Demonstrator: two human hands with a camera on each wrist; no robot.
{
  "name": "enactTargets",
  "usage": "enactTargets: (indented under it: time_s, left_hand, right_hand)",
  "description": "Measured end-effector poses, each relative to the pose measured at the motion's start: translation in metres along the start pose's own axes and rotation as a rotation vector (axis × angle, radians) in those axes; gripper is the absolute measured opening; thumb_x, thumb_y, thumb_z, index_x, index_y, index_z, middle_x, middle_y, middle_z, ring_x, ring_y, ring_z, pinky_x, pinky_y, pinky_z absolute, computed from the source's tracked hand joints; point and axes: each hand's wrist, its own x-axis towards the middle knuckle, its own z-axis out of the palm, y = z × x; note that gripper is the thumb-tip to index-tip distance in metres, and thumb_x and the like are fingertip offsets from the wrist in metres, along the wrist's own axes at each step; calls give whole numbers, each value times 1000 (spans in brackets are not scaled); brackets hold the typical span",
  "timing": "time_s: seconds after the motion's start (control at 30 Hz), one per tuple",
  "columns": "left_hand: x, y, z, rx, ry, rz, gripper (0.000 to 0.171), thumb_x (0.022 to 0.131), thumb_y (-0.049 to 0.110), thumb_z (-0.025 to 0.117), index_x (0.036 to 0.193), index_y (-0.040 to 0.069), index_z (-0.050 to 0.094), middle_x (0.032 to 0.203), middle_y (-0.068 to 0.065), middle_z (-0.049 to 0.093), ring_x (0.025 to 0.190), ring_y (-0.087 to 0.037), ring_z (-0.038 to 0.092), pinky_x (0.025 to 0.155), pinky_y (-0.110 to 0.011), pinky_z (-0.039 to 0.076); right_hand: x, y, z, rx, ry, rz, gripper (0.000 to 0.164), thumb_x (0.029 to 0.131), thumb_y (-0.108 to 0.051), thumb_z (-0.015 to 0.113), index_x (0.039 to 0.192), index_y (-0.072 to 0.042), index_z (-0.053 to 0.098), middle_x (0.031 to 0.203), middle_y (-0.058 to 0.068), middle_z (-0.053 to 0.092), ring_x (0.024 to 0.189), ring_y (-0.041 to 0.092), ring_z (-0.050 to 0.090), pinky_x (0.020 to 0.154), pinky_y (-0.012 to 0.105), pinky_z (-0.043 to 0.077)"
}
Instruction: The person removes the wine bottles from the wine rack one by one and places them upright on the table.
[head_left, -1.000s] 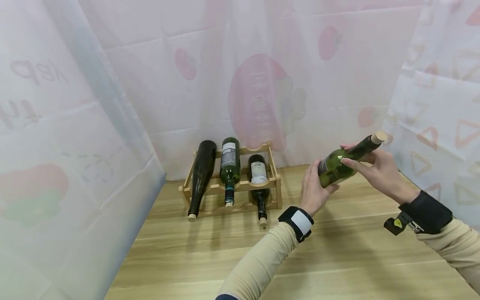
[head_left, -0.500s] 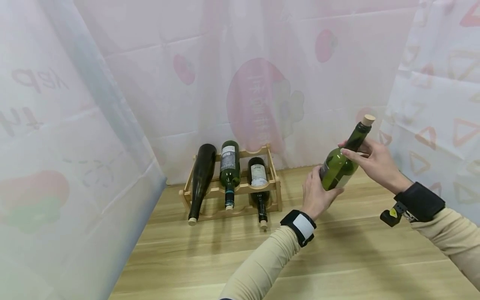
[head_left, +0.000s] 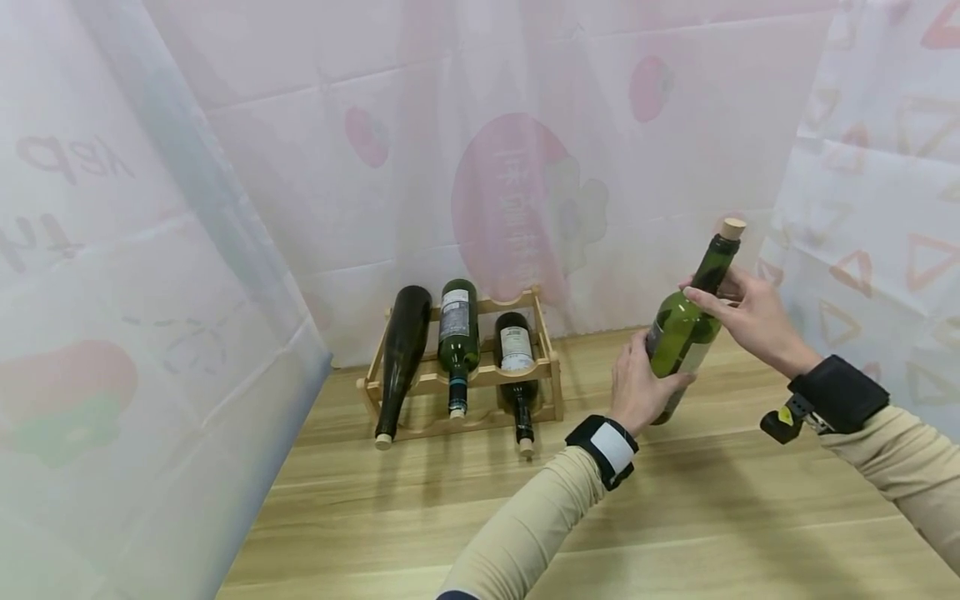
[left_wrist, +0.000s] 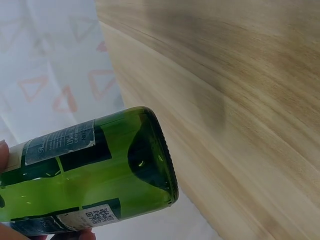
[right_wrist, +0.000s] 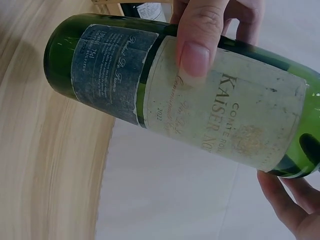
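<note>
A green wine bottle (head_left: 682, 329) with a cork in its mouth is held tilted, neck up and leaning right, at the right of the head view. My left hand (head_left: 639, 385) grips its lower body, thumb across the front. My right hand (head_left: 738, 312) pinches it at the shoulder, just below the neck. In the right wrist view the left thumb presses on the cream label (right_wrist: 225, 105), above a dark blue one. The left wrist view shows the bottle's base (left_wrist: 155, 155) held over the wooden tabletop (left_wrist: 235, 100).
Left of the hands stands a two-tier wooden wine rack (head_left: 555, 375). A long dark bottle (head_left: 403, 358) and a green labelled bottle (head_left: 459, 329) lie on top; another dark bottle (head_left: 516, 350) lies lower. Printed curtains (head_left: 375, 200) enclose the table at the back and sides.
The bottle has swung from a strong lean to more upright, its cork rising and moving left. Its base has dropped lower. Both hands have stayed on it, and the racked bottles have not moved.
</note>
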Motion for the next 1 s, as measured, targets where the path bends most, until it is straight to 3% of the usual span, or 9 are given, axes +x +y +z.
enactTargets:
  time_s: [0.57,1.0]
  left_hand:
    - [4,13,16,-24,-15,-27,74,75,39,82,136,21,45,121,5,58,105,-7,56,90,-24,46]
    - [10,23,29,-17,-22,-29,73,74,40,82,135,21,45,119,6,59,104,-5,56,90,-23,46]
  right_hand:
    - [2,10,-15,-52,36,-13,32,97,-25,58,124,-9,55,96,-35,61,90,-15,58,77,2,44]
    - [2,16,-28,-92,46,36,37,97,-22,58,130,-8,51,89,-37,57,86,-20,53,74,3,42]
